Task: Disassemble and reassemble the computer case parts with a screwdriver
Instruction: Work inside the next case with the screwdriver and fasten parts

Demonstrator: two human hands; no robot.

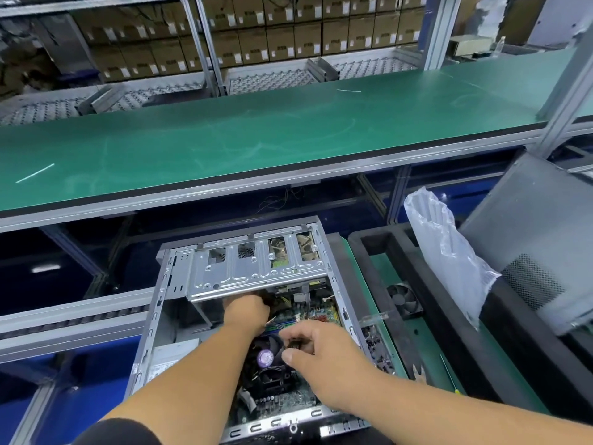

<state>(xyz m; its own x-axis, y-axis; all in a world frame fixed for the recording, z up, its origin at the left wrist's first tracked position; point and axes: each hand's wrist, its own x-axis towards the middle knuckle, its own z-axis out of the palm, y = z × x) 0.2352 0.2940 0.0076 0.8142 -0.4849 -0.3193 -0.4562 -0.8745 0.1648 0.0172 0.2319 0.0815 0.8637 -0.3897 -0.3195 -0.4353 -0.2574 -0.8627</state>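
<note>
An open silver computer case (179, 277) lies on its side in front of me, its motherboard (321, 314) and black CPU fan (266, 358) exposed. A metal drive cage (256, 271) spans the far end of the case. My left hand (245, 311) reaches in under the cage's near edge, its fingertips hidden beneath it. My right hand (316, 343) hovers over the fan and pinches a small dark part, perhaps a cable connector (295, 343), between thumb and fingers. A thin green-shafted screwdriver (449, 374) lies on the green mat to the right.
A loose case fan (404, 298) sits on the green mat (426, 342) right of the case. A clear plastic bag (446, 252) and a grey side panel (539, 239) lean at the right. A long green shelf (256, 136) runs above.
</note>
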